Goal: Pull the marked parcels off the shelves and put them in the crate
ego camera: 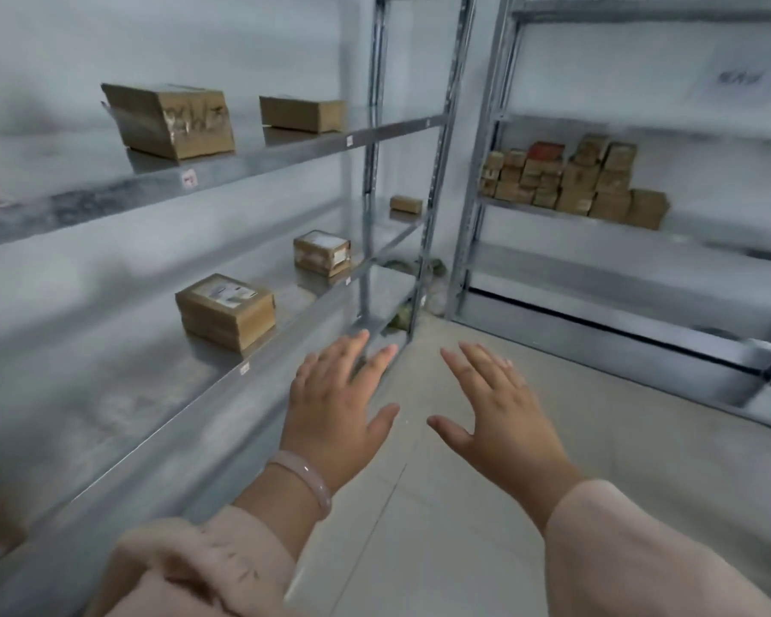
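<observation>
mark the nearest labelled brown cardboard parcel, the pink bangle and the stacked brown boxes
labelled brown cardboard parcel (225, 300): head view, top label
pink bangle (308, 476): head view, band
stacked brown boxes (575, 184): head view, middle box

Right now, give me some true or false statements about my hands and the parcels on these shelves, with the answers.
1. The left hand and right hand are both empty, fingers spread. True.
2. The bracelet is on the right wrist. False: it is on the left wrist.
3. The parcel nearest the left hand has a white label on top. True.
4. The stack of small boxes stands on the left rack. False: it stands on the right rack.
5. A crate stands on the floor. False: no crate is in view.
</observation>
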A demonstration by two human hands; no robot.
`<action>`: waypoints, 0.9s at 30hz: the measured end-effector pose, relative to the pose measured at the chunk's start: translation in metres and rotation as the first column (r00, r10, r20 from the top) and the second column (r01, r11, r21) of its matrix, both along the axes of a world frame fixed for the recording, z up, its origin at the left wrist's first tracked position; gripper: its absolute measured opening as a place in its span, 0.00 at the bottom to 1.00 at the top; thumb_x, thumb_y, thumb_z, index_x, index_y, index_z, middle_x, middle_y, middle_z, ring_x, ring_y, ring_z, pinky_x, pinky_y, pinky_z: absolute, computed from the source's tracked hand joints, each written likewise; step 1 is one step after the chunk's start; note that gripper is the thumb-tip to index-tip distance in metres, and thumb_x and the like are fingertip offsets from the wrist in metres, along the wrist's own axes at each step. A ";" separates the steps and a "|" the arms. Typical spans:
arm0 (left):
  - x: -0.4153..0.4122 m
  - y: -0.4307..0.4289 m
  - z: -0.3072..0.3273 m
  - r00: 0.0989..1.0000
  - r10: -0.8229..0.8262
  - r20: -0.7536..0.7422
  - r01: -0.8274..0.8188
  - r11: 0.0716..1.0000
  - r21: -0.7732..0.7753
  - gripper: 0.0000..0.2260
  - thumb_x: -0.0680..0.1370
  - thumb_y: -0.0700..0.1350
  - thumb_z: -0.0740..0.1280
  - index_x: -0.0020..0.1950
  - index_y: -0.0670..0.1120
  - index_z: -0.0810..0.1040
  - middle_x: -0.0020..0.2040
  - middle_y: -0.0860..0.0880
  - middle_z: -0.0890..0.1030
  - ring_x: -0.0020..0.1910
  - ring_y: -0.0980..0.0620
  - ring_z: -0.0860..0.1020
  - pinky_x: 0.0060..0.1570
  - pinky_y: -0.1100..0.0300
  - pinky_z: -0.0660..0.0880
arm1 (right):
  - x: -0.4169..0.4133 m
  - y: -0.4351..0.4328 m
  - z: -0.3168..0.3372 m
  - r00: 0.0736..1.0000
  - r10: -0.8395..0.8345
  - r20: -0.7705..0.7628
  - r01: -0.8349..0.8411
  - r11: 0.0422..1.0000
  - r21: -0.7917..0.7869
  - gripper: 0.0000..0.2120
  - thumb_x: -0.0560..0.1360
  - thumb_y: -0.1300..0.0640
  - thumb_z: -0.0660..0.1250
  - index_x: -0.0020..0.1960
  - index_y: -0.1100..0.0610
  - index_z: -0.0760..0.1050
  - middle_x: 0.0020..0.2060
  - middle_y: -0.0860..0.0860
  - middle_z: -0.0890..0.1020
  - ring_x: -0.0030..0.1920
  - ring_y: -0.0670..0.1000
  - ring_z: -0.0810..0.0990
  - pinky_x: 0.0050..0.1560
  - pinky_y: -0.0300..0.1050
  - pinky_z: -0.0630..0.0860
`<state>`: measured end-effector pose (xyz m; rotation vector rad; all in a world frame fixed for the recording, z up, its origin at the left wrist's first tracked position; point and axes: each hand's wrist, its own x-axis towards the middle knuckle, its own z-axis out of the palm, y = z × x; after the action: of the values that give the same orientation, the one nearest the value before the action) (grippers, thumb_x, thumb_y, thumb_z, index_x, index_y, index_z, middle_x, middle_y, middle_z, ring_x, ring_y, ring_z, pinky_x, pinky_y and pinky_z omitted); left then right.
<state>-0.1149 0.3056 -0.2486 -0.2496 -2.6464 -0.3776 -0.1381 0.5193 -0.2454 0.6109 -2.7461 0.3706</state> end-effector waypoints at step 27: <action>-0.488 0.119 0.001 0.988 -0.154 -0.003 0.154 0.988 -0.004 0.28 0.75 0.64 0.57 0.74 0.58 0.63 0.73 0.49 0.69 0.71 0.46 0.66 0.68 0.41 0.66 | -0.435 0.115 0.010 0.977 -0.211 0.023 0.212 0.967 -0.137 0.37 0.74 0.35 0.61 0.77 0.41 0.50 0.78 0.44 0.53 0.77 0.45 0.48 0.72 0.36 0.37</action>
<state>-0.6028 0.4243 -0.2476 -0.4571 -2.6324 -0.4220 -0.5732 0.6342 -0.2356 0.2771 -2.7295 0.5085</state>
